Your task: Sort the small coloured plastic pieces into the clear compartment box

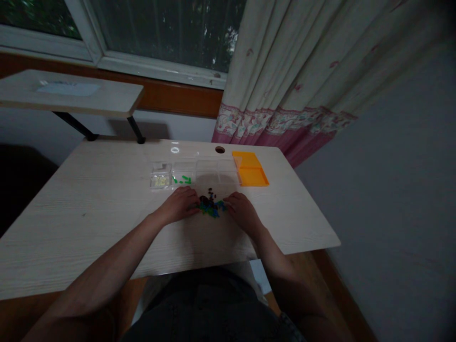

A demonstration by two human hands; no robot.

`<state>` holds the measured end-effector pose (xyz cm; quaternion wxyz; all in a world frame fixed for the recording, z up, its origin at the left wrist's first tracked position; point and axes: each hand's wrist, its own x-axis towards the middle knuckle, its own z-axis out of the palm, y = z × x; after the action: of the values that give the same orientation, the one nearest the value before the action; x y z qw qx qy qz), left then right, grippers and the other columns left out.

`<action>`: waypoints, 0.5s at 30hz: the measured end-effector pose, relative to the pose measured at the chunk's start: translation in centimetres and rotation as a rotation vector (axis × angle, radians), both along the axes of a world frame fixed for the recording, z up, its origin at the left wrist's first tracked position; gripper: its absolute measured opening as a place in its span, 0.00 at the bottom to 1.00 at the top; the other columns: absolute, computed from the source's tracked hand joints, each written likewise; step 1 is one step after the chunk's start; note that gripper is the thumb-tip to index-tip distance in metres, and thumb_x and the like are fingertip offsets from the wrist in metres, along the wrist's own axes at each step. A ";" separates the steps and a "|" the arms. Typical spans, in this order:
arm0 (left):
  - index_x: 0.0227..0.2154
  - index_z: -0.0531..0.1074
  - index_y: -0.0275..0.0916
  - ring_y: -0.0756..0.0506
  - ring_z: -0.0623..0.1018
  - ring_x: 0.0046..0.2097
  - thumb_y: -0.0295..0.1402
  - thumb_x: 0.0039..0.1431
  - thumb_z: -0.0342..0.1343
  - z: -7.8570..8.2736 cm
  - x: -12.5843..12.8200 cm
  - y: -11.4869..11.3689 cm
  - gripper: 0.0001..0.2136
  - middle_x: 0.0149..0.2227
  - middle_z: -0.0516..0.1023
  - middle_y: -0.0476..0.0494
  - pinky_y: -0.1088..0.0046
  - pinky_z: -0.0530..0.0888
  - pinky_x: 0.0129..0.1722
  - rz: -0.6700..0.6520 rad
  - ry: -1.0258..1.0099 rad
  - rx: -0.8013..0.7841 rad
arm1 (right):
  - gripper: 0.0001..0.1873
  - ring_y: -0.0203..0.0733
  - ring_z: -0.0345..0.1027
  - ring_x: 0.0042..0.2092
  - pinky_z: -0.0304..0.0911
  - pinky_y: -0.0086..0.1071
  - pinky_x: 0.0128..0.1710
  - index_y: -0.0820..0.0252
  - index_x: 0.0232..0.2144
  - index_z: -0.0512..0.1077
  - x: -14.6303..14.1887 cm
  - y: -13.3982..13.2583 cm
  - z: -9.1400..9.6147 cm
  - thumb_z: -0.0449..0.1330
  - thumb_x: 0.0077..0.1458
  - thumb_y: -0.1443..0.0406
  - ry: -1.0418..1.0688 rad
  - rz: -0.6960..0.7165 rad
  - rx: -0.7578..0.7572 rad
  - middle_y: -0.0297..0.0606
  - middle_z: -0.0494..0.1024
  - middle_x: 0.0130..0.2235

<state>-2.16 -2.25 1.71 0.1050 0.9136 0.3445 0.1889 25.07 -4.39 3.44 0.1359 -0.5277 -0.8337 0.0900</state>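
Note:
A small pile of loose plastic pieces (213, 211), blue, green and dark brown, lies on the table between my hands. My left hand (182, 203) is at the pile's left edge, its fingers curled together near some green pieces. At the right edge, the thumb and fingers of my right hand (242, 209) come together beside blue pieces. What either hand pinches is too small to make out. Just beyond the pile sits a clear divided plastic tray (206, 172). Green pieces (182, 180) lie in one front compartment; pale yellow pieces (161, 181) fill the one left of it.
An open orange plastic case (252, 170) lies at the tray's right end, partly touching it. Behind is a round cable hole (220, 150). A raised shelf (71, 92) on black legs stands at the back left. A curtain (278, 85) hangs behind the table's right side.

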 end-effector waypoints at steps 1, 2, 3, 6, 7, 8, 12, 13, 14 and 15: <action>0.37 0.75 0.41 0.43 0.71 0.44 0.42 0.61 0.57 0.0 0.0 0.0 0.10 0.38 0.74 0.44 0.66 0.66 0.46 -0.004 -0.002 0.001 | 0.12 0.43 0.67 0.46 0.62 0.36 0.51 0.60 0.43 0.77 -0.1 0.0 0.1 0.56 0.59 0.70 -0.006 -0.007 -0.008 0.42 0.75 0.42; 0.36 0.75 0.41 0.44 0.71 0.43 0.42 0.61 0.57 0.0 0.0 0.0 0.10 0.38 0.74 0.44 0.66 0.66 0.45 -0.005 -0.004 0.001 | 0.12 0.42 0.67 0.46 0.62 0.36 0.51 0.60 0.43 0.77 -0.1 0.1 0.2 0.56 0.60 0.70 -0.013 -0.010 -0.015 0.42 0.75 0.41; 0.36 0.75 0.41 0.44 0.71 0.43 0.42 0.61 0.57 0.0 0.0 0.0 0.10 0.38 0.74 0.44 0.66 0.66 0.45 -0.005 -0.005 -0.002 | 0.12 0.42 0.67 0.46 0.61 0.35 0.51 0.60 0.42 0.77 -0.2 0.1 0.2 0.55 0.60 0.70 -0.022 -0.007 -0.020 0.42 0.75 0.41; 0.36 0.75 0.41 0.43 0.71 0.43 0.42 0.61 0.57 0.0 0.0 0.1 0.10 0.38 0.74 0.44 0.66 0.66 0.45 -0.004 -0.006 -0.024 | 0.11 0.42 0.67 0.45 0.61 0.34 0.50 0.59 0.43 0.77 -0.6 0.1 0.3 0.56 0.61 0.69 -0.053 0.007 -0.026 0.42 0.75 0.41; 0.36 0.75 0.41 0.43 0.71 0.44 0.42 0.61 0.57 0.0 0.0 0.1 0.10 0.38 0.74 0.44 0.66 0.66 0.45 -0.005 -0.009 -0.031 | 0.11 0.42 0.67 0.46 0.60 0.34 0.50 0.59 0.43 0.76 -0.8 0.1 0.3 0.56 0.61 0.68 -0.064 0.008 -0.029 0.42 0.75 0.41; 0.36 0.75 0.41 0.43 0.71 0.44 0.43 0.60 0.57 -0.1 -0.1 0.1 0.10 0.38 0.74 0.45 0.66 0.66 0.45 -0.006 -0.013 -0.036 | 0.11 0.42 0.67 0.46 0.60 0.34 0.50 0.59 0.43 0.76 -0.9 0.1 0.3 0.56 0.61 0.68 -0.071 0.004 -0.033 0.42 0.75 0.41; 0.36 0.75 0.42 0.43 0.72 0.44 0.43 0.60 0.57 -0.4 -0.2 0.3 0.10 0.38 0.74 0.45 0.65 0.66 0.45 -0.005 -0.038 -0.048 | 0.10 0.41 0.67 0.45 0.61 0.33 0.50 0.60 0.40 0.76 -0.9 0.3 0.1 0.56 0.59 0.71 -0.033 -0.040 -0.044 0.42 0.76 0.40; 0.36 0.75 0.42 0.43 0.72 0.44 0.43 0.60 0.57 -0.5 -0.2 0.3 0.10 0.38 0.74 0.45 0.65 0.66 0.45 -0.006 -0.041 -0.055 | 0.10 0.41 0.67 0.45 0.61 0.33 0.50 0.60 0.38 0.77 -0.8 0.3 0.1 0.57 0.58 0.72 -0.012 -0.052 -0.050 0.41 0.76 0.39; 0.36 0.75 0.42 0.43 0.72 0.44 0.43 0.60 0.57 -0.5 -0.3 0.4 0.10 0.38 0.74 0.44 0.65 0.66 0.45 -0.007 -0.044 -0.061 | 0.10 0.41 0.68 0.45 0.61 0.33 0.50 0.60 0.37 0.77 -0.8 0.4 0.1 0.57 0.57 0.73 0.008 -0.062 -0.060 0.41 0.76 0.39; 0.36 0.74 0.42 0.43 0.72 0.44 0.42 0.61 0.57 -0.6 -0.3 0.4 0.09 0.38 0.74 0.44 0.65 0.66 0.45 -0.010 -0.045 -0.067 | 0.10 0.41 0.68 0.44 0.61 0.33 0.50 0.61 0.37 0.76 -0.7 0.5 0.1 0.57 0.57 0.73 0.028 -0.068 -0.071 0.41 0.76 0.38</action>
<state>-2.43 -1.86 1.15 0.1445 0.9068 0.3434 0.1971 24.40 -3.93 3.56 0.1318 -0.5588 -0.8095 0.1225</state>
